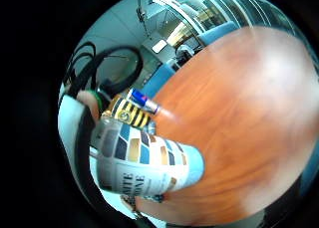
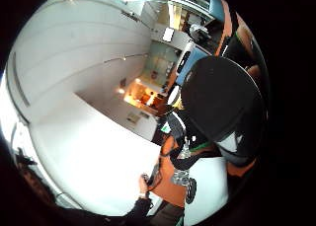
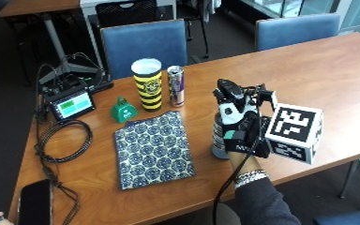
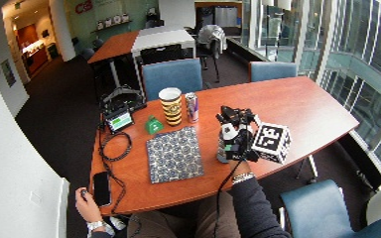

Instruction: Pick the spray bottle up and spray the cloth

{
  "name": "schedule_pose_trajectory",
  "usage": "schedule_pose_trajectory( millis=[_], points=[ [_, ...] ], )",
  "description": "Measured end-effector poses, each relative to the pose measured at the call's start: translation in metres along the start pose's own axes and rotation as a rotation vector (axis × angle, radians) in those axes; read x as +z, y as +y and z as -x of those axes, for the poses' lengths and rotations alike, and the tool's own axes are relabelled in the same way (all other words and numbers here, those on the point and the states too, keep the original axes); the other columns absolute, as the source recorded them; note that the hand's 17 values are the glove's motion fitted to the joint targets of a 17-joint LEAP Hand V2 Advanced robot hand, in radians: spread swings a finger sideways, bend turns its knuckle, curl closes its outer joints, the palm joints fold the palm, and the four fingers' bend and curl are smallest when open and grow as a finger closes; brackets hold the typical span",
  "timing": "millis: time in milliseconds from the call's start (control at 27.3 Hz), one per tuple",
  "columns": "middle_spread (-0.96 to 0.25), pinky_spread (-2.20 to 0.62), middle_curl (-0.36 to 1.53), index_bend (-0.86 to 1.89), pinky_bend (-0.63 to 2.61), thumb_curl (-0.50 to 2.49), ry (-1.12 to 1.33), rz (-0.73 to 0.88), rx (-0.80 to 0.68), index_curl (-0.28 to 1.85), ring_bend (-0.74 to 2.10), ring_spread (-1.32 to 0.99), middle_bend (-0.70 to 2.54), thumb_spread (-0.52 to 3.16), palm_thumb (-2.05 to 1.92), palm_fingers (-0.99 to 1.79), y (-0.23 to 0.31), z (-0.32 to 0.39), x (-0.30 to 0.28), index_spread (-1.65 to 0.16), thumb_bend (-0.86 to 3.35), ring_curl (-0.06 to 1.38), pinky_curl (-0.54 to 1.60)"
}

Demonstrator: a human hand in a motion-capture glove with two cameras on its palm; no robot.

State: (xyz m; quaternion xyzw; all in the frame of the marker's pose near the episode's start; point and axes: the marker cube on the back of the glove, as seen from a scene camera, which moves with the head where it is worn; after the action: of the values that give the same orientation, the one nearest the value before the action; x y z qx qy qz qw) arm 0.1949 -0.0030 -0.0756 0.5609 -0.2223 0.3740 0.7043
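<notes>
The gloved right hand (image 3: 245, 133) is wrapped around the spray bottle (image 3: 220, 136), which stands upright with its base on or just above the desk (image 3: 330, 75); contact with the surface cannot be confirmed. The fingers curl around the bottle's body from the person's side, and the bottle's head rises above the hand. In the little-finger palm view the bottle's label (image 1: 149, 163), printed with coloured tiles, lies directly against the palm.

The patterned blue cloth (image 3: 153, 147) lies flat on the desk to the left of the right hand, near it but not touching the bottle. Beyond the cloth, away from the person, stand a yellow-and-black cup (image 3: 147, 84) and an energy drink can (image 3: 176, 86), side by side. A small green bell (image 3: 123, 110) sits beside the cup, at the cloth's far left corner.

The bare left hand (image 4: 88, 201) is at the desk's near-left edge, well apart from the bottle, near a black phone (image 4: 101, 188).
</notes>
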Motion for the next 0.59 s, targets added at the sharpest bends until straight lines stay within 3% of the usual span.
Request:
schedule_pose_trajectory(
  millis=[220, 587],
  points=[
    [-0.24, -0.11, 0.48, 0.22, 0.24, 0.29, -0.020, -0.031, -0.049, 0.29, 0.51, -0.20, 0.54, 1.01, 0.66, 1.25, 0.003, 0.006, 0.012, -0.29, -0.06, 0.39, 0.34],
    [-0.25, -0.28, 0.51, 0.28, 0.39, 0.27, -0.055, -0.076, -0.191, 0.37, 0.52, -0.22, 0.60, 1.03, 0.51, 1.43, 0.001, 0.025, 0.012, -0.30, -0.04, 0.40, 0.38]
  ],
)
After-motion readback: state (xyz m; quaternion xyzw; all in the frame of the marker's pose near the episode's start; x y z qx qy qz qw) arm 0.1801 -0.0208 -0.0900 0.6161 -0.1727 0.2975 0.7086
